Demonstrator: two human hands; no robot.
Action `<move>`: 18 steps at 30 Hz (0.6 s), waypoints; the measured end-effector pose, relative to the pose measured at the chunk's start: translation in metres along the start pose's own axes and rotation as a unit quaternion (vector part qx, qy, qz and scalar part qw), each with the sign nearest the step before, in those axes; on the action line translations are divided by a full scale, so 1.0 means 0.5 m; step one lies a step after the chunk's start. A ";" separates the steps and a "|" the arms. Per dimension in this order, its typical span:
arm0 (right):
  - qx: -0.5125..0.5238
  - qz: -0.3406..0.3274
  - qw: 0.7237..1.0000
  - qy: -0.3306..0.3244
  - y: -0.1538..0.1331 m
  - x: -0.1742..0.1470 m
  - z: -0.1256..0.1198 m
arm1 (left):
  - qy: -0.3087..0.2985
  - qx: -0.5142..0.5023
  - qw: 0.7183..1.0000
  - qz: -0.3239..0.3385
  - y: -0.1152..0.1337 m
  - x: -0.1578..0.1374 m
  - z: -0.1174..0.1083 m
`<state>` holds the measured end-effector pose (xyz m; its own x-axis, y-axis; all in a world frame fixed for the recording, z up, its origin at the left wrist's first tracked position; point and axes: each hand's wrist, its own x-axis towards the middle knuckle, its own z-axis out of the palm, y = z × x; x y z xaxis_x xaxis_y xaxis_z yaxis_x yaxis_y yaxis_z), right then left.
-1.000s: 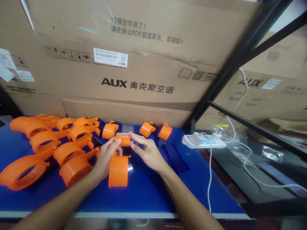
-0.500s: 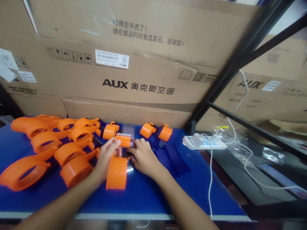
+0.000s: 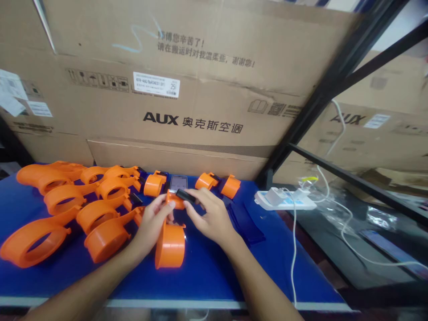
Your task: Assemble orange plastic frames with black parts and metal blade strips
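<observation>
My left hand (image 3: 152, 223) is closed on an orange plastic tape dispenser (image 3: 171, 246), holding it near its upper end so that the wide ring hangs below my fingers. My right hand (image 3: 214, 219) pinches a small black bar-shaped piece (image 3: 185, 195) between thumb and fingers. The piece lies close against the dispenser's top end; whether it is seated there I cannot tell. Several more orange dispensers (image 3: 107, 234) lie to the left of my hands. An orange dispenser (image 3: 154, 183) with a dark part at its top stands just behind my left hand.
A phone (image 3: 179, 182) lies behind my hands on the blue table (image 3: 207, 285). Two orange dispensers (image 3: 230, 186) and dark blue flat pieces (image 3: 247, 223) are to the right. A white power strip (image 3: 284, 199) with cables sits at the right edge. Large cardboard boxes (image 3: 200, 98) stand behind.
My right hand has come up from beside the dispenser, and the black piece now shows at its top end. The dispenser has shifted slightly right and the phone is less covered.
</observation>
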<state>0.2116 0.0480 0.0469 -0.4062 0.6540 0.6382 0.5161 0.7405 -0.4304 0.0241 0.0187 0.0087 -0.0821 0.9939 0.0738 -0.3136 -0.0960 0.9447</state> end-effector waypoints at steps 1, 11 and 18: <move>-0.003 -0.016 1.000 -0.004 -0.002 -0.002 0.002 | -0.004 0.002 1.000 -0.002 -0.002 0.000 0.000; -0.011 -0.032 0.999 -0.011 0.002 -0.005 0.014 | -0.071 0.040 0.997 -0.004 -0.010 -0.003 0.000; -0.004 -0.038 0.995 -0.090 -0.011 -0.005 -0.001 | -0.063 -0.003 0.997 -0.038 -0.013 0.002 0.001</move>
<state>0.2103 0.0425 0.0480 -0.5722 0.6142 0.5435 0.4852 0.7878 -0.3794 0.0264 0.0203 0.0027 0.0608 0.9972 0.0425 -0.3198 -0.0209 0.9473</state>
